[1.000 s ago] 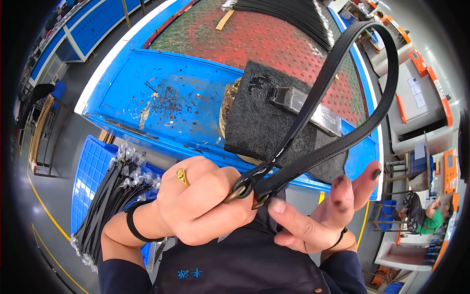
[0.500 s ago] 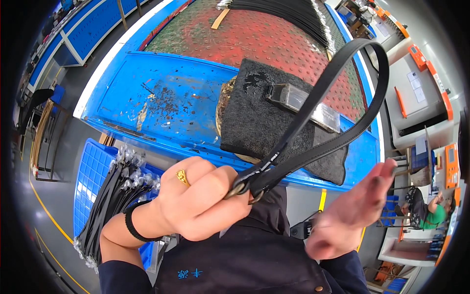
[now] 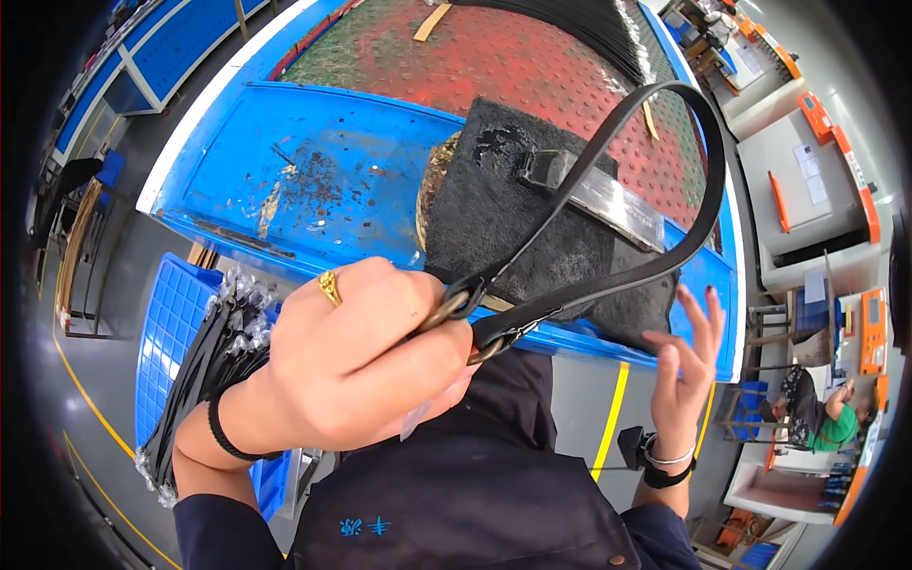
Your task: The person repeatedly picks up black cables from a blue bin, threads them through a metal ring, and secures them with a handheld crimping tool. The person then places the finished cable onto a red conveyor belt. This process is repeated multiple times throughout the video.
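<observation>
My left hand (image 3: pixel 356 361) is closed around the ringed ends of a black leather strap (image 3: pixel 617 284), which looks like a bag handle. Brass-coloured rings show by the fingers, and the strap arches up and right in a wide loop. A scrap of clear film peeks out below the fist. On the right, my right hand (image 3: pixel 686 366) is open, fingers spread and fingertips darkened, apart from the strap. Behind the loop, a dark grey cloth (image 3: pixel 494 214) covers a pad on the blue bench (image 3: pixel 361 180). Lying on the cloth is a clear-and-metal oblong box (image 3: pixel 617 211), partly crossed by the strap.
At the lower left, a blue crate (image 3: pixel 171 328) holds a bundle of black straps (image 3: pixel 204 370) with plastic-wrapped ends. Further back, a red-green studded mat (image 3: pixel 380 57) bears more black strips (image 3: pixel 560 24). A person in green (image 3: pixel 836 423) sits far right.
My left hand has shifted slightly left, bringing the strap with it, and the strap's two ends now sit further apart. My right hand has turned and spread its fingers.
</observation>
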A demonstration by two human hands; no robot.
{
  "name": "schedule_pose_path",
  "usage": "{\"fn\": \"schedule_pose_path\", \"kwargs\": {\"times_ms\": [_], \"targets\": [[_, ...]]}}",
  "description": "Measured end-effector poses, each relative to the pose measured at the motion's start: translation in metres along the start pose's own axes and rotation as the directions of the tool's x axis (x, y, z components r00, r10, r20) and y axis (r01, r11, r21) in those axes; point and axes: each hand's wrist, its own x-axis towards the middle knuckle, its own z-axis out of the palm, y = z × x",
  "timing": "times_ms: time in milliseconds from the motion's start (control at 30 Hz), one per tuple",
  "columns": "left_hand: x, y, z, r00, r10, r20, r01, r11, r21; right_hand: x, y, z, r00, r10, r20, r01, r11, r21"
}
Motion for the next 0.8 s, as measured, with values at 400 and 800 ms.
{"fn": "schedule_pose_path", "kwargs": {"times_ms": [400,800], "targets": [[0.016,0.011,-0.006,0.987,-0.041,0.155,0.069,0.981,-0.18,0.039,-0.047,-0.018,0.701,-0.702,-0.126,0.666,0.708,-0.234],[0.008,0.004,-0.006,0.992,-0.015,0.128,0.04,0.981,-0.192,0.021,-0.013,-0.001,0.668,-0.546,-0.506,0.614,0.788,-0.04]]}}
